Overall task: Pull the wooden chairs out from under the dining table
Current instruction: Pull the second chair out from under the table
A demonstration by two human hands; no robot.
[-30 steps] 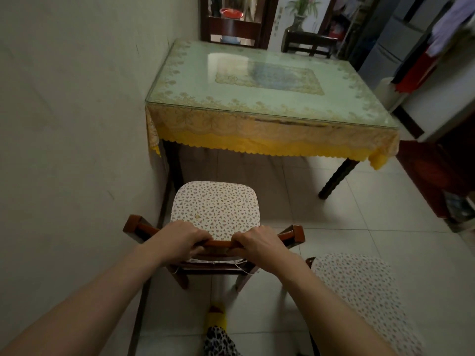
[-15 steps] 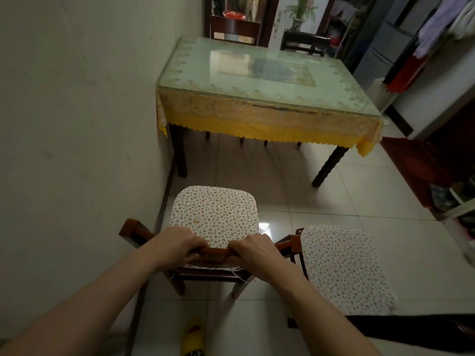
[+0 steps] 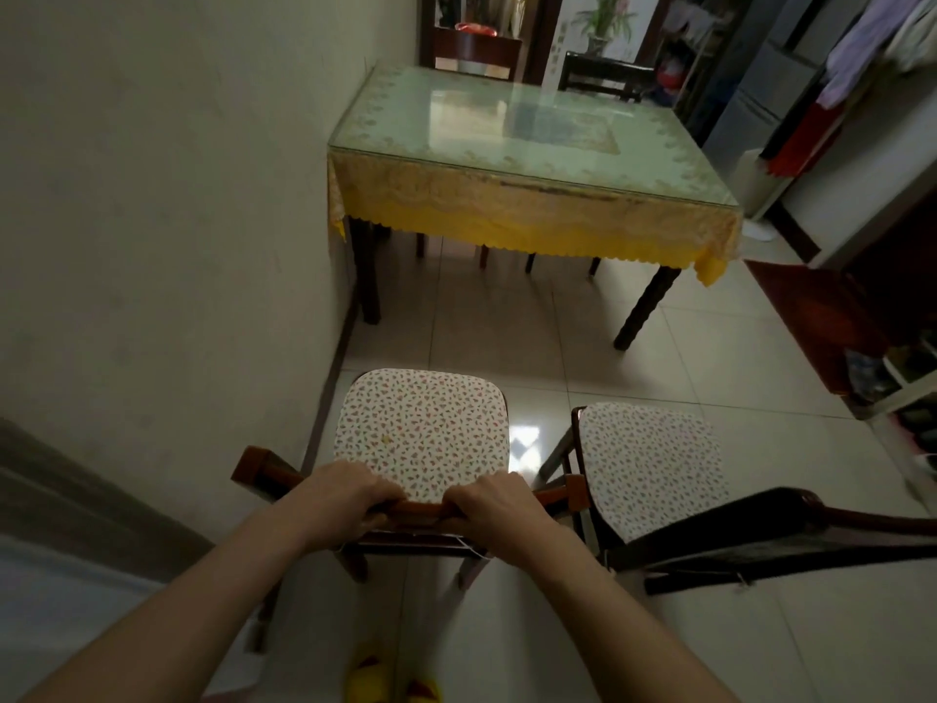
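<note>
Head view: looking down at two chairs on a tiled floor, both well clear of the table point(image 3: 532, 159)
Left hand point(image 3: 340, 492): closed over the top rail of the near chair point(image 3: 423, 428)
Right hand point(image 3: 494, 504): closed over the same rail, just beside the left
Second chair point(image 3: 649, 466): just right of the first; its dark back nearest the camera
Far side: two more chairs point(image 3: 598, 76) at the table's far edge
Risk: dragging could knock the held chair into its neighbour or scrape the wall point(image 3: 167, 220) on its left; feet in yellow slippers point(image 3: 367, 682) sit right behind its legs

Second chair's backrest point(image 3: 791, 540) cut by right edge; far chairs point(image 3: 598, 76) mostly hidden behind table point(image 3: 507, 195).
</note>
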